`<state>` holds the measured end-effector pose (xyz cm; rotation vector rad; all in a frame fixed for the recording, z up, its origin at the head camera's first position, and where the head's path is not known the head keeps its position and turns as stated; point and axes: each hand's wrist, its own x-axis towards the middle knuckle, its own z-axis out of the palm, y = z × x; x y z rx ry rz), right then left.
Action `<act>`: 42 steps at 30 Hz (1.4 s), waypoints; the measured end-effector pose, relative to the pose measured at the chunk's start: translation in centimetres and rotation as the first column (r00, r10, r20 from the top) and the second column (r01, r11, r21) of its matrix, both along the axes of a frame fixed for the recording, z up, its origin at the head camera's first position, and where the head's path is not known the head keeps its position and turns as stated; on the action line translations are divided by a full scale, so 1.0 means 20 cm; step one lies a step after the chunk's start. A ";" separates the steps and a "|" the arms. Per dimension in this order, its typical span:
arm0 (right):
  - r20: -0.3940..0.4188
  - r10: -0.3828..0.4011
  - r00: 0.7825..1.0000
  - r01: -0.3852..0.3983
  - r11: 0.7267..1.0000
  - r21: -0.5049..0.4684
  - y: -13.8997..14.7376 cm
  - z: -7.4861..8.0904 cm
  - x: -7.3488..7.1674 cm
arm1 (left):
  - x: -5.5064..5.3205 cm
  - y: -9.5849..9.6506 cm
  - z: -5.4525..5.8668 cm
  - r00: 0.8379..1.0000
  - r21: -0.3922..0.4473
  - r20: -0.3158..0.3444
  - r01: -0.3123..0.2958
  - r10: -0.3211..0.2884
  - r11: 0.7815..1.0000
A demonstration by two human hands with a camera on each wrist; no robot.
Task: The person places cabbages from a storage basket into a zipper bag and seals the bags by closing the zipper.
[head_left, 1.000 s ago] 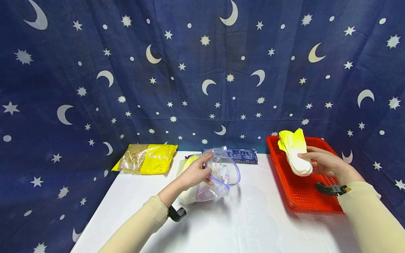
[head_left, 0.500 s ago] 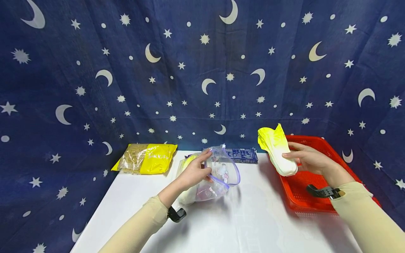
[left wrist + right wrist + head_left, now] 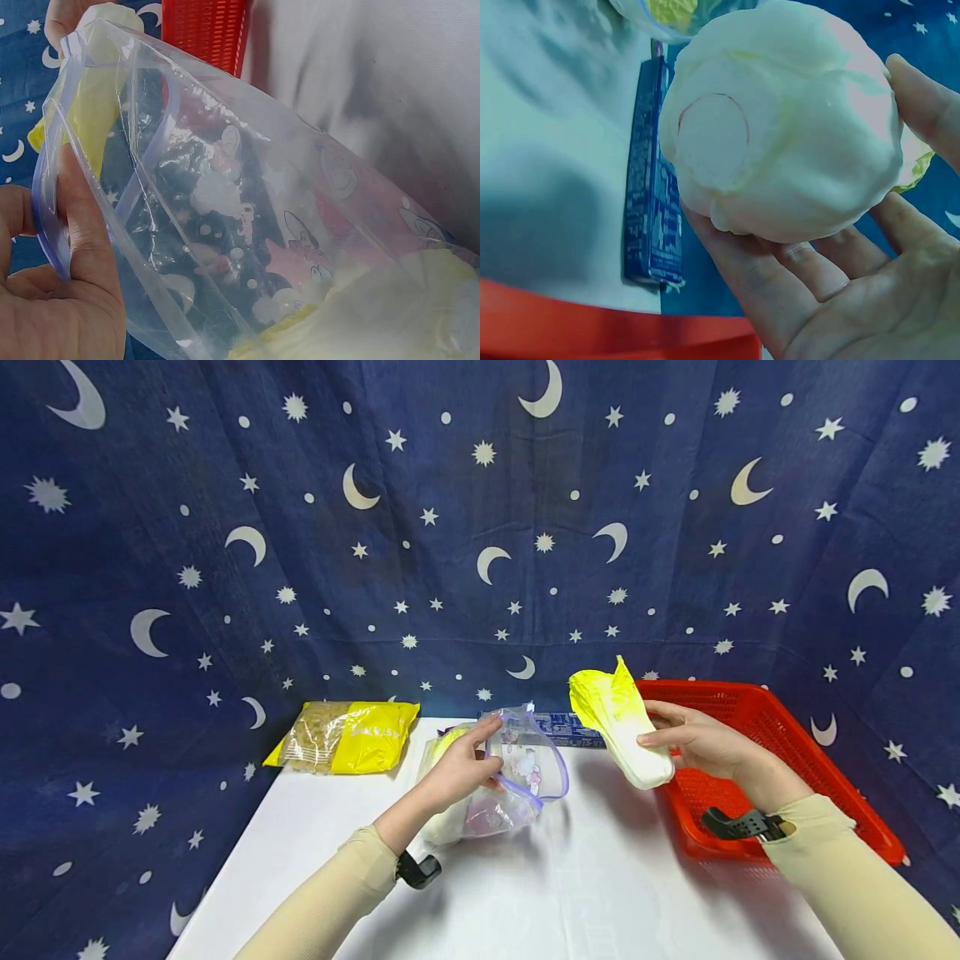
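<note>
My left hand (image 3: 461, 772) pinches the purple-edged rim of a clear zip-top bag (image 3: 528, 764), its mouth spread toward the right. Inside the bag lies a pale napa cabbage (image 3: 405, 307), partly covered by my hand and forearm in the head view. A second napa cabbage (image 3: 618, 722), white at the stem and yellow at the leaves, is held in the air by my right hand (image 3: 705, 747) between the bag and the red basket. Its round cut base (image 3: 720, 142) faces the right wrist camera, with thumb and fingers around its sides.
The red plastic basket (image 3: 862, 810) stands on the right of the white table (image 3: 600, 893). At the back lies a flat blue package (image 3: 573, 727), and a yellow pasta bag (image 3: 378, 739) is at the back left. A star-patterned curtain (image 3: 420, 527) hangs behind.
My right hand has carried the napa cabbage leftward, from over the red basket to beside it, nearer the zip-top bag. The left hand keeps its place on the bag's rim.
</note>
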<state>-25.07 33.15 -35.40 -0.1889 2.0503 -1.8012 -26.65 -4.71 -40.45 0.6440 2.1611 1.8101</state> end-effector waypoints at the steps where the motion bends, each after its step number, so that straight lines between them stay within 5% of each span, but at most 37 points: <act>1: -0.003 0.006 1.000 -0.006 1.000 -0.002 -0.01 0.00 0.00 | 0.00 0.00 0.00 1.000 0.001 0.003 -0.001 0.001 1.000; 13: -0.074 0.122 0.990 -0.119 0.992 0.034 -0.10 -0.05 0.01 | 0.00 0.00 0.00 1.000 0.002 0.026 -0.005 0.005 1.000; 25: -0.168 0.305 0.938 -0.284 0.949 0.134 -0.19 -0.12 -0.01 | 0.00 0.01 0.00 0.999 -0.023 0.037 -0.029 0.030 0.999; 42: -0.195 0.375 0.907 -0.268 0.867 0.421 -0.29 -0.14 -0.02 | 0.00 0.02 0.01 0.999 -0.068 0.046 -0.018 0.021 0.998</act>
